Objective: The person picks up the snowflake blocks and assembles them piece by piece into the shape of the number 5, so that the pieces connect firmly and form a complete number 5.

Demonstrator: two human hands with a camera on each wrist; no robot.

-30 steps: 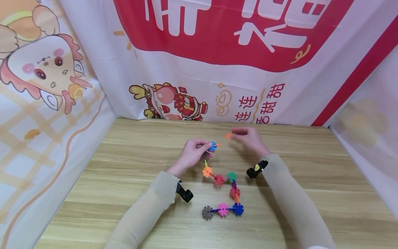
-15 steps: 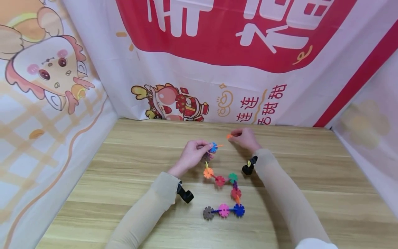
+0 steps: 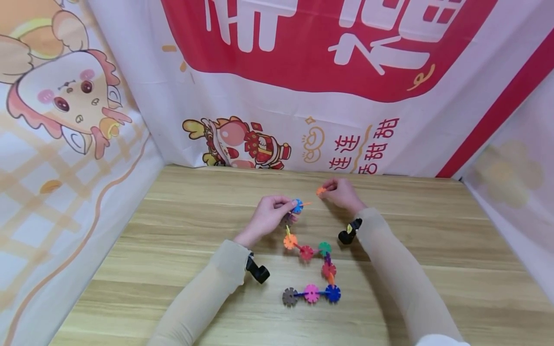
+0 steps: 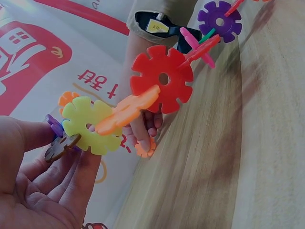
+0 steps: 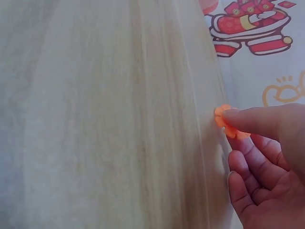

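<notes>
A chain of notched plastic discs, slotted into one another, winds over the table; its pieces include a pink disc (image 3: pixel 311 293), a dark blue disc (image 3: pixel 333 293) and a green disc (image 3: pixel 324 248). My left hand (image 3: pixel 269 216) pinches the chain's far end by a light blue disc (image 3: pixel 297 206), from which a thin orange disc juts rightward. A yellow disc (image 4: pixel 90 125) and a brown disc (image 4: pixel 62 146) sit close to those fingers in the left wrist view. Between thumb and fingers, my right hand (image 3: pixel 342 194) pinches a loose orange disc (image 5: pixel 227 121), apart from the chain.
The wooden table (image 3: pixel 207 204) meets a printed cloth backdrop (image 3: pixel 259 96) just behind my hands. Another printed cloth (image 3: pixel 73 182) borders the left side. Black wrist cameras are strapped to both arms.
My right hand has shifted slightly left, and the orange disc in it has turned to show more of its face. The left hand keeps its hold on the chain with almost no movement.
</notes>
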